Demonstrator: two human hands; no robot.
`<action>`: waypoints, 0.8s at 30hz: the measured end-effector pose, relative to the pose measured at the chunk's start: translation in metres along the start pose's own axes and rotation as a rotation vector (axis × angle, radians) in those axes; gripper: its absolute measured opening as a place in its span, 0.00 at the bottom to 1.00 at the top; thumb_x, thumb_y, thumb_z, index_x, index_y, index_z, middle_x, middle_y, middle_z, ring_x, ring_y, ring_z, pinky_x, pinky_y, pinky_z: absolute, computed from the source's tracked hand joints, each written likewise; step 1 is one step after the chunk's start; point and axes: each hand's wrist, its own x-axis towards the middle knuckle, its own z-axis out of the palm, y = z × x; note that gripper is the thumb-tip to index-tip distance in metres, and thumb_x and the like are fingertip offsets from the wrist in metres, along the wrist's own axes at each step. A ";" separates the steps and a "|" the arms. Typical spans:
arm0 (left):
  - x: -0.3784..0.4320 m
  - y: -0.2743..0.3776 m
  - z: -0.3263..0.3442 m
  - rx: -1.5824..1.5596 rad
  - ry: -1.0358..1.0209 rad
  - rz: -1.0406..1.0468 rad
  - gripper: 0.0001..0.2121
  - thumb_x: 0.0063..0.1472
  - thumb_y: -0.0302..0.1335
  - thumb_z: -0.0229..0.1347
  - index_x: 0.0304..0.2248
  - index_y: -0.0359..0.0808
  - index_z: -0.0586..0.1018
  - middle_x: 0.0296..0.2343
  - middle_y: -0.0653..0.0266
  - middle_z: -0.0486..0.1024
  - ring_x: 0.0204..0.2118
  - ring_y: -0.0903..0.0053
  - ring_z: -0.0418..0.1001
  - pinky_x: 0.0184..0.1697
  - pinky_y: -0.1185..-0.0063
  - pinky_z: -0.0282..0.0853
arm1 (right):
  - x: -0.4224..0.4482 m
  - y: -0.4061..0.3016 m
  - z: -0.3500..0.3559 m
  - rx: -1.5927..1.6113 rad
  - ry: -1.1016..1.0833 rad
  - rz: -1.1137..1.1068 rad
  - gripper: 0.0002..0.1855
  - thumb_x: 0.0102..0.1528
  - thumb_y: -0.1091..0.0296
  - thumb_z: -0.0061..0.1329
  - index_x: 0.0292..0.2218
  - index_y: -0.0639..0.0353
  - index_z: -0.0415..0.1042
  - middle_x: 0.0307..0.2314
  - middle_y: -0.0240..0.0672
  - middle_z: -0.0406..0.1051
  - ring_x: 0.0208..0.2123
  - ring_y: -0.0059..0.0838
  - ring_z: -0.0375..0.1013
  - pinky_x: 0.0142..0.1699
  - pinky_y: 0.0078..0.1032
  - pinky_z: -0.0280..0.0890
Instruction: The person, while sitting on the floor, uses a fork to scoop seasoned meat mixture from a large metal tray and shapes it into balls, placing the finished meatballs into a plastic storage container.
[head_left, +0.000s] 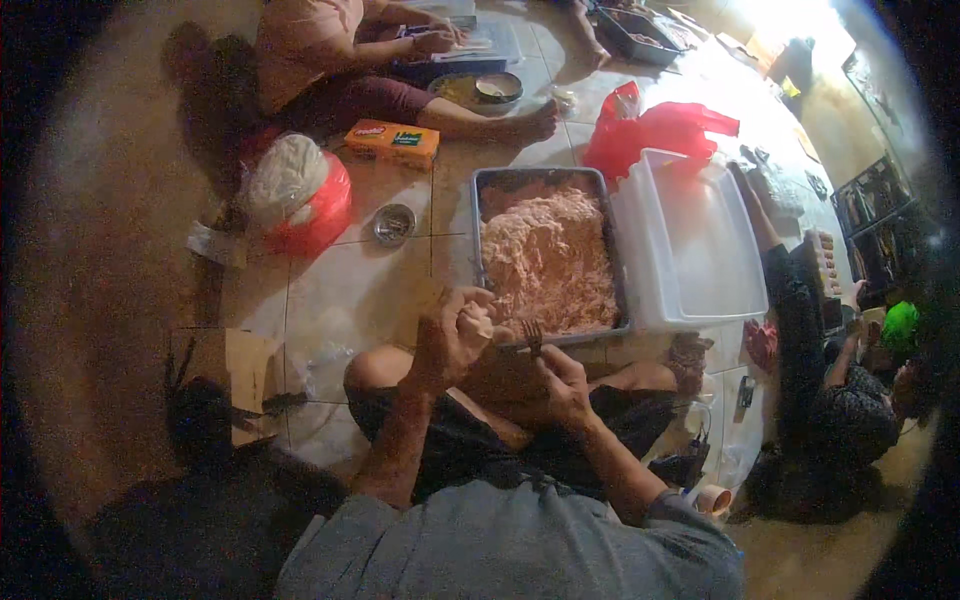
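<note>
My left hand (459, 330) holds a small pale wrapper, perhaps dough (475, 324), at the near left corner of a dark rectangular tub (476, 225). A large mass of pinkish ground filling (547, 255) lies in the tub. My right hand (564, 379) grips a fork (533, 334), its tines pointing up and away from me, beside the tub's near edge. Whether the fork carries any filling cannot be told. Both hands are above my crossed legs, a short way apart.
A white translucent plastic bin (701, 247) stands right of the tub, with red plastic bags (652, 135) behind. At left are a small round metal tin (394, 223), a red bag (319, 210) and an orange box (391, 142). Other people sit at the upper left and far right.
</note>
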 end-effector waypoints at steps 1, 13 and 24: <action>-0.001 0.000 -0.002 -0.053 -0.021 -0.033 0.22 0.49 0.32 0.69 0.40 0.34 0.73 0.28 0.68 0.74 0.29 0.80 0.72 0.34 0.79 0.69 | -0.002 0.007 0.001 -0.023 -0.001 -0.007 0.08 0.63 0.72 0.44 0.41 0.66 0.71 0.31 0.27 0.70 0.36 0.16 0.65 0.42 0.18 0.62; -0.003 -0.017 0.021 0.137 0.055 -0.116 0.18 0.47 0.33 0.69 0.34 0.35 0.75 0.24 0.66 0.75 0.26 0.78 0.72 0.31 0.78 0.68 | 0.018 0.004 0.033 0.046 0.086 -0.019 0.14 0.53 0.78 0.47 0.42 0.66 0.72 0.34 0.38 0.70 0.38 0.33 0.71 0.44 0.26 0.65; 0.001 0.007 -0.004 -0.107 -0.095 -0.127 0.21 0.41 0.27 0.73 0.32 0.36 0.72 0.23 0.73 0.69 0.25 0.88 0.64 0.29 0.85 0.64 | -0.002 0.012 0.019 -0.181 -0.069 -0.255 0.20 0.51 0.66 0.49 0.43 0.69 0.69 0.35 0.41 0.67 0.39 0.37 0.68 0.47 0.27 0.62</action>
